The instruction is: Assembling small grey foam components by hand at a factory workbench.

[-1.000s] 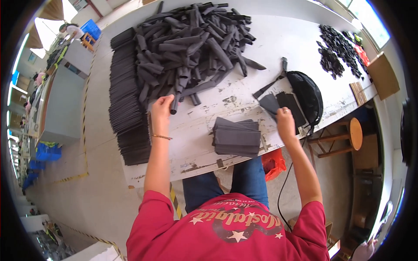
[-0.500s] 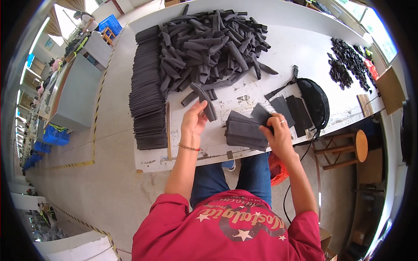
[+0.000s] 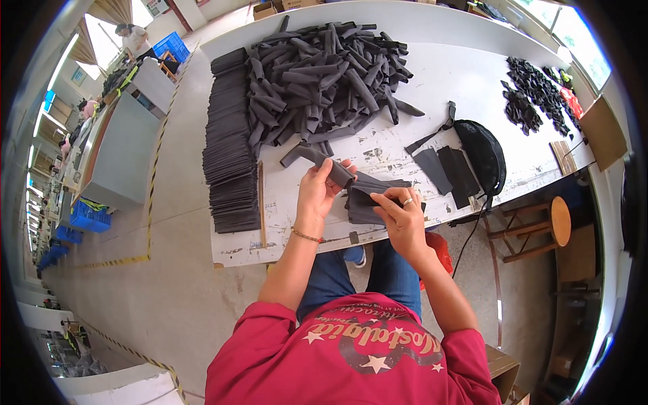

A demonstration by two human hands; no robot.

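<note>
Tube [image 3: 342, 175] held in left fingers [image 3: 326, 169], right fingers [image 3: 391, 207] narrowed over remaining flat stack [image 3: 364, 216], grip unclear, heaped tubes [image 3: 324, 75] apparently done.

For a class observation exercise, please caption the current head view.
The left hand holds a dark-grey fabric tube, the right hand close by, over a scuffed white table.

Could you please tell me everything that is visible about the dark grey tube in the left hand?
The tube is slim, dark grey and matte; it looks like soft cloth. It slants over the white table, its nearer end toward the lower right, its far end up and left, toward the pile. The thumb and fingers of the left hand grip it near the lower end, covering part of it. Whether its far end touches anything, I cannot tell.
</note>
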